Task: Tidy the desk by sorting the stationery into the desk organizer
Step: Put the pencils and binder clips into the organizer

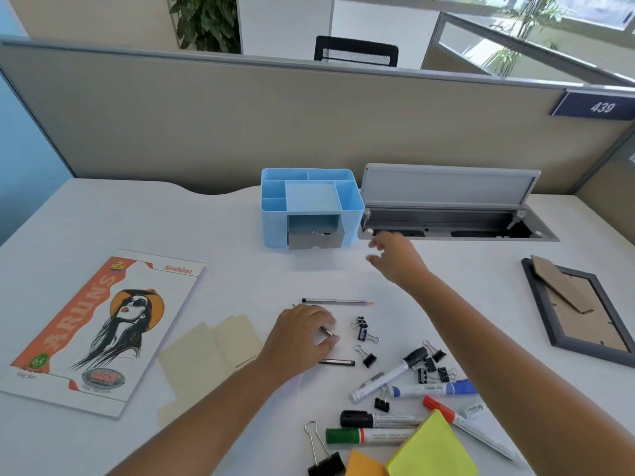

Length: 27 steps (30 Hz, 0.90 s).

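A light blue desk organizer stands at the back of the desk, its small drawer pulled open. My left hand rests on the desk, fingers closed on a dark pencil. Another pencil lies just beyond it, and a short black stick lies just in front. My right hand hovers empty, fingers apart, to the right of the organizer. Several black binder clips and several markers lie scattered at the front right. Yellow and orange sticky notes sit at the front edge.
A printed notepad lies at the left, with cream cards beside it. An open grey cable hatch is set into the desk right of the organizer. A picture frame lies face down at the right. A partition wall stands behind.
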Each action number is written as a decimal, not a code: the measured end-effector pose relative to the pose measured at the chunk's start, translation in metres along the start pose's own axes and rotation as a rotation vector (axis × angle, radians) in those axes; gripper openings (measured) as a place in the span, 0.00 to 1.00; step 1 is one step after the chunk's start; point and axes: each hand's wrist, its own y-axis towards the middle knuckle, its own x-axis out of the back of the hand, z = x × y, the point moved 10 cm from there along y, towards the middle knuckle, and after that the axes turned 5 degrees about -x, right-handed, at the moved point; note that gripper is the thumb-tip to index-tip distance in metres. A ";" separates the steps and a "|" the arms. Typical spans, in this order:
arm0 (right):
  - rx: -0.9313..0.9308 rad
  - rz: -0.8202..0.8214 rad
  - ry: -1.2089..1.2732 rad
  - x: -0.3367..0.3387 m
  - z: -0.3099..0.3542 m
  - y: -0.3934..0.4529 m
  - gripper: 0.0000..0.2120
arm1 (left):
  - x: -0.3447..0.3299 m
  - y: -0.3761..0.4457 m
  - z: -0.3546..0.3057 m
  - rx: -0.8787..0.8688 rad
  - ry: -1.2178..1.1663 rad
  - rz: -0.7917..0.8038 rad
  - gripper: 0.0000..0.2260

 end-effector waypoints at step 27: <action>-0.069 0.041 -0.111 -0.044 -0.066 -0.037 0.17 | 0.019 0.074 -0.026 0.184 -0.173 -0.081 0.15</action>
